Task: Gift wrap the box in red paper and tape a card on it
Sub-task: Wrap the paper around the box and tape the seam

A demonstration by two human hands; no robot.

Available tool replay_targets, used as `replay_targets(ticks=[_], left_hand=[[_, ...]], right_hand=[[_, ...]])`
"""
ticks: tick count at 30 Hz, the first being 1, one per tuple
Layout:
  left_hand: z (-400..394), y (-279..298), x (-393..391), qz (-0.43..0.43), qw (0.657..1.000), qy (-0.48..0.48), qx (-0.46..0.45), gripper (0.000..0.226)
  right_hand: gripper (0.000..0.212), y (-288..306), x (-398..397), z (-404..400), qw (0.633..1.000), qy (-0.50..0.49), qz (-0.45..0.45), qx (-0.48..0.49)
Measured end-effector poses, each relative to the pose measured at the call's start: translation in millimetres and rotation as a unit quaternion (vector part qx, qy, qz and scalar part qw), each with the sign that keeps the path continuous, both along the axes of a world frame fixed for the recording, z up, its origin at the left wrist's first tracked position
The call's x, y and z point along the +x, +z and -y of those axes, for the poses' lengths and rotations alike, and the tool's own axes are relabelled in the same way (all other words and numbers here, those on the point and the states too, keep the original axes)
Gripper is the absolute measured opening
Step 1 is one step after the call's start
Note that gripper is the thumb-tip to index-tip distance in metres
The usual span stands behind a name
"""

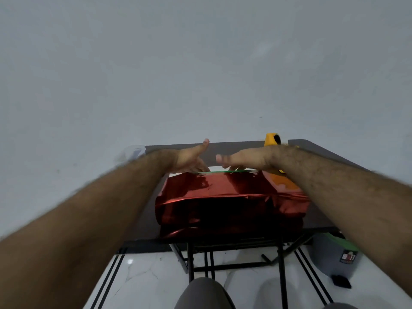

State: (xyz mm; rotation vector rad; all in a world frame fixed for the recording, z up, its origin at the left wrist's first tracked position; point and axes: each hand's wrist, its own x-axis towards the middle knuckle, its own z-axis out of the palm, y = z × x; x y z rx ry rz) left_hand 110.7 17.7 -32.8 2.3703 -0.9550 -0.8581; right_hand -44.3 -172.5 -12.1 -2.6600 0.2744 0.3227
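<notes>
- The box [231, 204], wrapped in red paper, lies long axis left-to-right on the surface [323, 150].
- Left hand [189, 161] and right hand [245, 160] reach over its far edge — thumbs out, fingers hidden, grip unclear.

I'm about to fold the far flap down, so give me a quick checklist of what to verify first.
1. Red paper covers the box's top and near side: ok.
2. Left hand and right hand both at the far edge: ok, fingers extended over it.
3. Far side covered: cannot tell, hidden behind the box.
4. Green-edged strip along the far top edge lies flat: cannot tell.
5. Yellow object behind the right hand is clear of the paper: cannot tell.
6. Tape and card within reach: cannot tell, not identifiable.
</notes>
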Motion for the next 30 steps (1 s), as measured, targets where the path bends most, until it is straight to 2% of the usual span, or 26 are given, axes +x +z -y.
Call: replay_targets(ticks=[1, 4, 5, 9, 12, 16, 18, 22, 30], left_hand=[[7, -1, 2, 0.007, 1.000, -0.005, 0.024, 0.134], [16, -4, 6, 0.015, 0.998, 0.000, 0.068, 0.128], [17, -7, 9, 0.017, 0.997, 0.003, 0.070, 0.125], [20, -12, 22, -0.002, 0.997, -0.004, 0.075, 0.120], [31, -10, 32, -0.013, 0.996, -0.021, 0.091, 0.121], [54, 0, 29, 0.079, 0.989, -0.051, 0.110, 0.106], [64, 1, 25, 0.117, 0.986, -0.074, 0.092, 0.090], [76, -2, 21, 0.117, 0.983, -0.082, 0.119, 0.064], [79, 1, 18, 0.121, 0.977, -0.089, 0.154, 0.064]], right_hand=[[0.126, -1, 6, 6, 0.999, -0.029, 0.006, 0.019], [0.091, 1, 20, 17, 0.999, -0.034, -0.043, 0.002], [0.086, 0, 25, 20, 0.998, -0.032, -0.059, -0.003], [0.091, -7, 37, 21, 0.998, 0.000, -0.052, -0.031], [0.065, -3, 34, 16, 0.998, 0.037, -0.052, -0.028], [0.043, -3, 31, 16, 0.997, 0.057, -0.049, -0.005], [0.037, -4, 31, 16, 0.998, 0.059, -0.023, 0.004], [0.029, -1, 27, 16, 0.998, 0.052, 0.011, 0.031], [0.024, -1, 21, 17, 0.996, 0.044, -0.002, 0.078]])
